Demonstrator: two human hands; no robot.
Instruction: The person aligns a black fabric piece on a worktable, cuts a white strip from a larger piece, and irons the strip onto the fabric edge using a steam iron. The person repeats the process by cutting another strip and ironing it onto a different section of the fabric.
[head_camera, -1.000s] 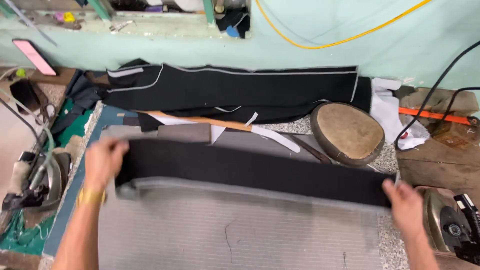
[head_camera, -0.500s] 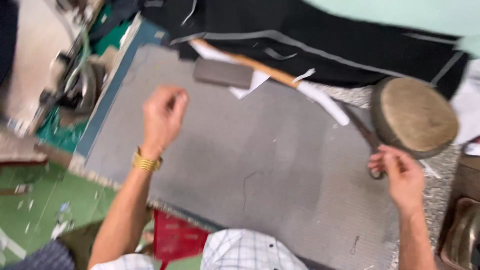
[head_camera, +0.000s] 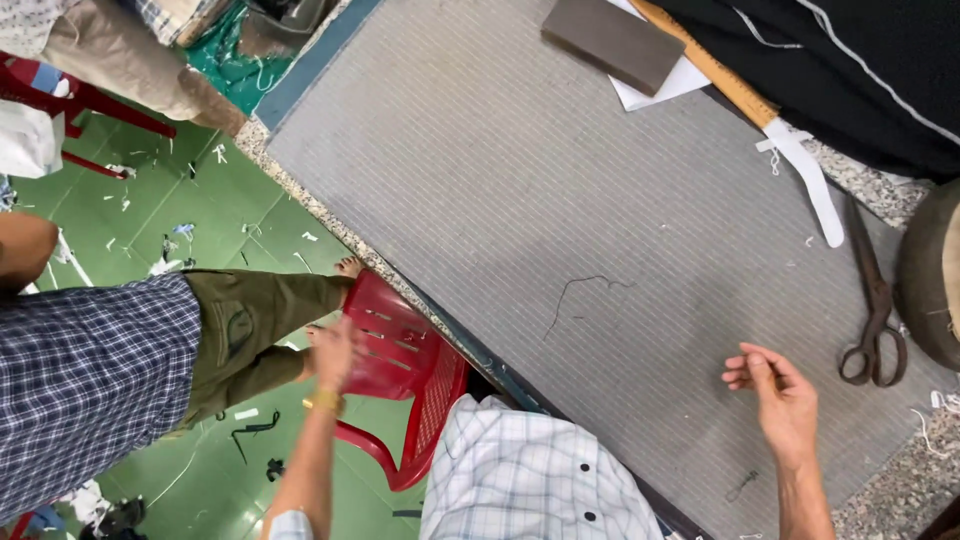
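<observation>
White checked shirt (head_camera: 520, 480) with dark buttons; gold wristband (head_camera: 322, 402).

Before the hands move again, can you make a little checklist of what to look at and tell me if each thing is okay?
1. Right hand empty, above the grey mat: ok, fingers loosely open, nothing held.
2. Left hand on the red chair: ok, it rests at the chair's edge; whether it grips is unclear.
3. Scissors clear of the right hand: ok, they lie closed on the mat, apart from it.
4. Mat free of cloth: ok, only a loose thread in the middle.
5. Another person's leg beside the chair: not ok, it stands very close.
6. Grey block out of the way: ok, at the mat's far edge.
</observation>
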